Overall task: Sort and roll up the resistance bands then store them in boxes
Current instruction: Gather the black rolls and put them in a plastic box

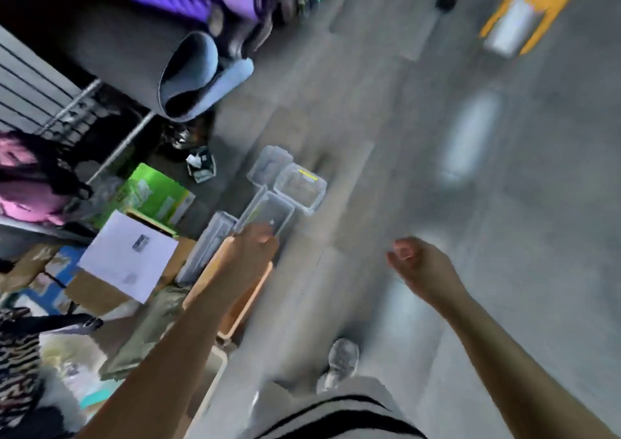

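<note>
Your left hand [260, 242] is down at the near rim of a clear box [268, 213] and touches it. Blur hides the fingers, so you cannot tell whether they are clamped on the rim or only laid against it. Your right hand [416, 264] hangs well off to the right, fingers loosely curled, with nothing in it that shows.

That clear box sits on the floor [437, 169] in a tight cluster. A second box [302, 191] stands just beside it on the far right, a third box [268, 163] lies farther off, and a long clear tub [211, 243] is close on its left. No resistance bands can be made out anywhere, neither in your hands nor in the boxes.

Judged from that, you are at the stage of fetching a container, and sorting and rolling look not yet begun. Your next move calls for a sure hold on the rim and a lift that clears the crowding neighbours. Your free right hand is there to take the opposite side if the box flexes.

As for writing, the second box carries a yellow strip [307, 174] along its far rim, but no words can be read. Left of the cluster, a white sheet [127, 264] bears a small dark printed patch and a green carton [154, 193] has some print. Both are too smeared to read.
</note>
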`<action>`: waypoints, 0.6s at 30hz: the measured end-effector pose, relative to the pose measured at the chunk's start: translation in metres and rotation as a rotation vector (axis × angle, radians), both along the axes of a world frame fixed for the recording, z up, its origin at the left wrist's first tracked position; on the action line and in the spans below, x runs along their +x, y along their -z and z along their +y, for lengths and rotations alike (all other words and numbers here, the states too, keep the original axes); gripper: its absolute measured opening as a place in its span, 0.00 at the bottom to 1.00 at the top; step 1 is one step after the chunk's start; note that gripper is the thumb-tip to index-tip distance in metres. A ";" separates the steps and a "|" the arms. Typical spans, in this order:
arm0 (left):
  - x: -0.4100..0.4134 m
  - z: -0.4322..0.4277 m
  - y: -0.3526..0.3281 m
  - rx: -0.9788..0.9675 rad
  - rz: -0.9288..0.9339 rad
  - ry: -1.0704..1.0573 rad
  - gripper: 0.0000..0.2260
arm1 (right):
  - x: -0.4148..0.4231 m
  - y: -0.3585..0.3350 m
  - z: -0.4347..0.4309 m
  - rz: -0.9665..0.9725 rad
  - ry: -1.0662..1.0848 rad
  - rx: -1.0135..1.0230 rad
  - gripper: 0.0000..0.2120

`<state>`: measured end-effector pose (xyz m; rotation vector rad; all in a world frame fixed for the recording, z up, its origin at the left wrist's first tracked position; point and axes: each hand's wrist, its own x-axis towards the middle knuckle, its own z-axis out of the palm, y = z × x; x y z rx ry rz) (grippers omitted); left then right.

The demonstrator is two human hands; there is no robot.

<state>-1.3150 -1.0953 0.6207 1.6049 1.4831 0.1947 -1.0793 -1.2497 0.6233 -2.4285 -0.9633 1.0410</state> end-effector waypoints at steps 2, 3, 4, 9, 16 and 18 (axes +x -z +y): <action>0.023 -0.001 -0.002 0.008 -0.035 0.038 0.05 | 0.025 -0.009 -0.011 0.011 0.073 0.017 0.16; 0.039 0.001 -0.007 0.011 -0.024 0.083 0.05 | 0.038 -0.012 -0.013 0.011 0.110 0.032 0.16; 0.056 0.004 -0.012 0.010 -0.044 0.112 0.06 | 0.052 -0.016 -0.011 0.007 0.142 0.047 0.16; 0.110 0.040 -0.013 0.045 0.165 0.274 0.12 | 0.140 -0.029 0.031 -0.117 0.212 0.092 0.18; 0.223 0.162 -0.005 0.103 0.289 0.362 0.11 | 0.260 -0.028 0.118 -0.221 0.193 0.057 0.19; 0.283 0.213 -0.017 0.119 0.240 0.354 0.11 | 0.288 -0.028 0.139 -0.190 0.224 0.035 0.18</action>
